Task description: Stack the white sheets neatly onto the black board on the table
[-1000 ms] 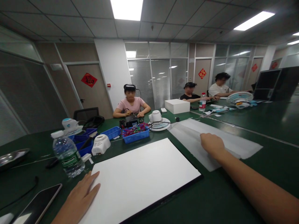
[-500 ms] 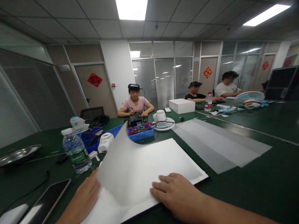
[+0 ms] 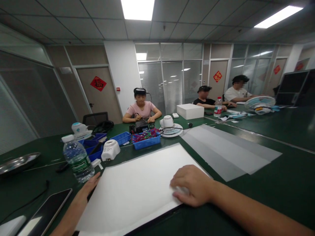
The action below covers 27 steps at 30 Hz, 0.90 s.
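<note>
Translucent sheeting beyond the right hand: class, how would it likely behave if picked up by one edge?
The translucent sheeting would probably flop, looking thin. It seems light: the green table shows faintly through. Its layers might shift unevenly, overlapping only partly.

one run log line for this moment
left hand: by left edge of white sheet | right hand: on white sheet | translucent sheets: farther right | bottle: beyond left hand

The right hand [image 3: 191, 185] rested half-curled on the paper [image 3: 137, 183], while the left hand [image 3: 82, 199] lay at its left edge. A bottle [image 3: 78, 161] stood just beyond the left hand, a phone [image 3: 46, 211] lay to its left, and translucent sheets [image 3: 232, 151] spread across the table [image 3: 283, 186] beyond the right hand.
</note>
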Motion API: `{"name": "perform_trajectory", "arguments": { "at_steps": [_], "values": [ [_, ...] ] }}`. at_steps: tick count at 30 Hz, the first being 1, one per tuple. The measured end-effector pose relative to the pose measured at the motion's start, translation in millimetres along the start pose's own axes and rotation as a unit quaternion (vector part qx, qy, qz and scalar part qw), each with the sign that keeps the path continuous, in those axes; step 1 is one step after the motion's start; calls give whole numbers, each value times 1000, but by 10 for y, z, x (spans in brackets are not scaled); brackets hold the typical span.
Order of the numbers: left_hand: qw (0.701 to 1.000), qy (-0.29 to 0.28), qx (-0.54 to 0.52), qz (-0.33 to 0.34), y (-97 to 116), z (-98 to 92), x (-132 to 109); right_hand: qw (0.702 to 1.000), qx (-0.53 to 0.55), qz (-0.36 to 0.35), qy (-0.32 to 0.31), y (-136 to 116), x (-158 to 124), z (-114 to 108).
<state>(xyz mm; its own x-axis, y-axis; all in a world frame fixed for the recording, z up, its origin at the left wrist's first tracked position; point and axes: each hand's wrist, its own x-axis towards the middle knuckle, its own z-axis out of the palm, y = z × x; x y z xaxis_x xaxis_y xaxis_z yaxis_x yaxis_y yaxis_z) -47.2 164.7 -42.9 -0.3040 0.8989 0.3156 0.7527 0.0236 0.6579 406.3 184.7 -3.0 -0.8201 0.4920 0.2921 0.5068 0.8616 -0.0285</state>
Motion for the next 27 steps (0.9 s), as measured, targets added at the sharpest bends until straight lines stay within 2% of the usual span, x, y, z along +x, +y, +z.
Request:
{"name": "perform_trajectory", "arguments": {
  "at_steps": [2,4,6,8,10,12,16,22,27],
  "values": [
    [987,-10,-131,-91,99,-43,1,989,-45,139,28,269,-60,-21],
    [978,-12,-170,-125,180,-60,-12,953,-97,281,53,605,-182,-39],
    [988,-5,-98,-117,225,-32,-40,910,-130,389,62,954,-371,-41],
    [997,-22,10,-68,234,33,-76,858,-150,488,52,1260,-602,-29],
    [994,-62,95,2,220,101,-108,815,-154,557,31,1491,-822,-10],
    [983,-95,151,39,200,140,-127,794,-149,590,8,1639,-979,7],
    [972,-128,193,39,191,123,-134,784,-160,599,-23,1733,-1034,35],
    [964,-147,210,64,235,85,-161,780,-200,592,-40,1624,-860,48],
    [963,-136,219,84,217,99,-179,784,-222,578,-33,1465,-804,-108]
  ]
}}
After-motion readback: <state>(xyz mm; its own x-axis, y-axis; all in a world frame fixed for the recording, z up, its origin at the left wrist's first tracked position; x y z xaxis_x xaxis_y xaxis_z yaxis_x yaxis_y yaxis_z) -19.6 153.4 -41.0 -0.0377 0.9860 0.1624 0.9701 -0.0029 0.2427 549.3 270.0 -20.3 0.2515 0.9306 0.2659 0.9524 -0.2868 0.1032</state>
